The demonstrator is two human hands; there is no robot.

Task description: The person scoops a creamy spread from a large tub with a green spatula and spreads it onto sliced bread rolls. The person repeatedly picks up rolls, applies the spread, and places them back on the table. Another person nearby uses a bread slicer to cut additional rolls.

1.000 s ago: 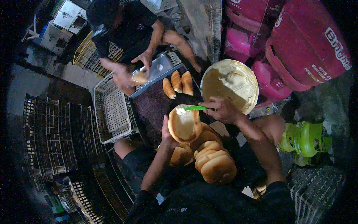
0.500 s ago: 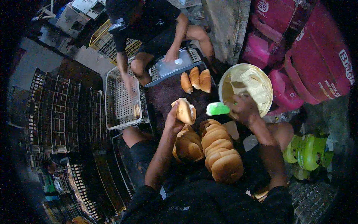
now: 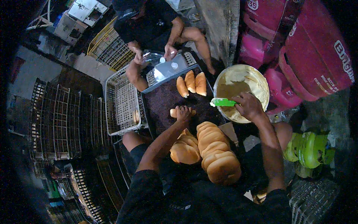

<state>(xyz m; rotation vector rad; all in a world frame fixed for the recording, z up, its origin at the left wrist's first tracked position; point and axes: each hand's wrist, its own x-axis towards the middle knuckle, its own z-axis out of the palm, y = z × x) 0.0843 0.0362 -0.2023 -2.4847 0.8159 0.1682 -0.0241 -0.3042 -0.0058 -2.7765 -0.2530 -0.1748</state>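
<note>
My left hand (image 3: 184, 114) is closed over a bun (image 3: 173, 113), holding it down against a bed of dark brown granules (image 3: 160, 98); the fingers cover most of the bun. In my right hand (image 3: 250, 107) is a green spatula (image 3: 225, 102) with pale cream at its tip, held over the near left rim of a round tub (image 3: 266, 84) of cream (image 3: 256, 83). Three buns (image 3: 190, 83) lie side by side on the far part of the granules. Closer to me stand a long row of round buns (image 3: 214, 143) and a shorter pile (image 3: 185, 148) left of it.
Across from me a person's hands (image 3: 153, 55) hold clear plastic film above a grey lidded box (image 3: 169, 71). A white perforated crate (image 3: 123, 102) stands on the left, with stacked racks (image 3: 56, 119) beyond. Pink gas cylinders (image 3: 317, 63) and green ones (image 3: 307, 151) stand right.
My left hand has turned over and lowered the bun from the air onto the granules. The spatula has turned slightly. The other person's hands have come together, with film between them.
</note>
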